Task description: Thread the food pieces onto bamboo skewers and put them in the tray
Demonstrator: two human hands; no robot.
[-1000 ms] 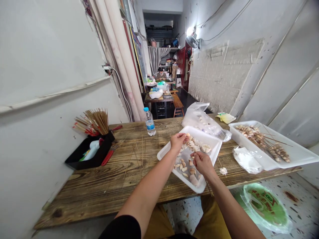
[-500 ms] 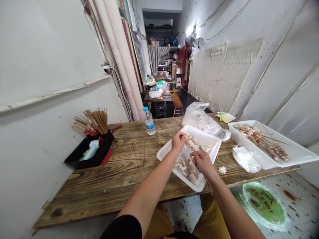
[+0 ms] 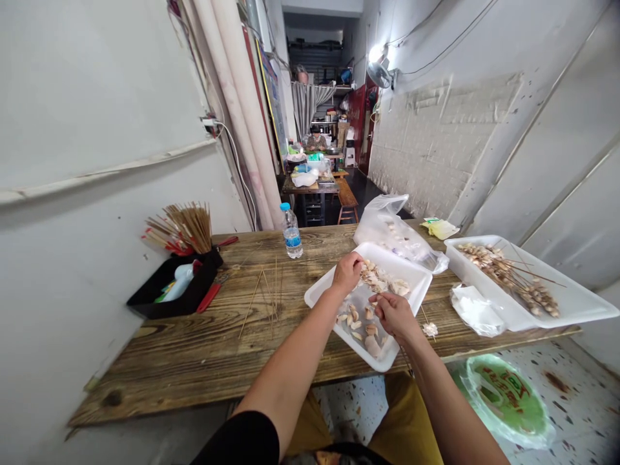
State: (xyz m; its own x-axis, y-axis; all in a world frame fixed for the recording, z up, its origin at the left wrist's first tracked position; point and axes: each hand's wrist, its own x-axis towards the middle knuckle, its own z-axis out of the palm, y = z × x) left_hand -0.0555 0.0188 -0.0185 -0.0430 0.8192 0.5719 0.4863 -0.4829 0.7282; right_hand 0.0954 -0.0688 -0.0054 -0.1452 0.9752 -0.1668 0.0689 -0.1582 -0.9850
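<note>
My left hand (image 3: 347,274) is at the far left part of a white plastic tray (image 3: 317,294), fingers pinched together beside a pile of garlic (image 3: 375,276); what they pinch is too small to make out. My right hand (image 3: 394,315) is closed over the tray's middle, its fingertips pointing left. A thin wooden skewer (image 3: 405,360) sticks out below that hand, the rest hidden by it. Loose garlic cloves (image 3: 354,316) and a larger pale bulb (image 3: 372,347) lie in the near part of the tray.
A second tray (image 3: 588,309) holds garlic-loaded skewers (image 3: 508,274). Around me are a plastic bag (image 3: 392,226), white packet (image 3: 477,311), water bottle (image 3: 291,232), loose skewers (image 3: 256,297), red-handled tool (image 3: 209,297) and black box (image 3: 169,310) with skewers. A green-lined bin (image 3: 508,400) stands below right.
The view has shifted slightly. Both hands stay in nearly the same places over the tray, fingers still closed.
</note>
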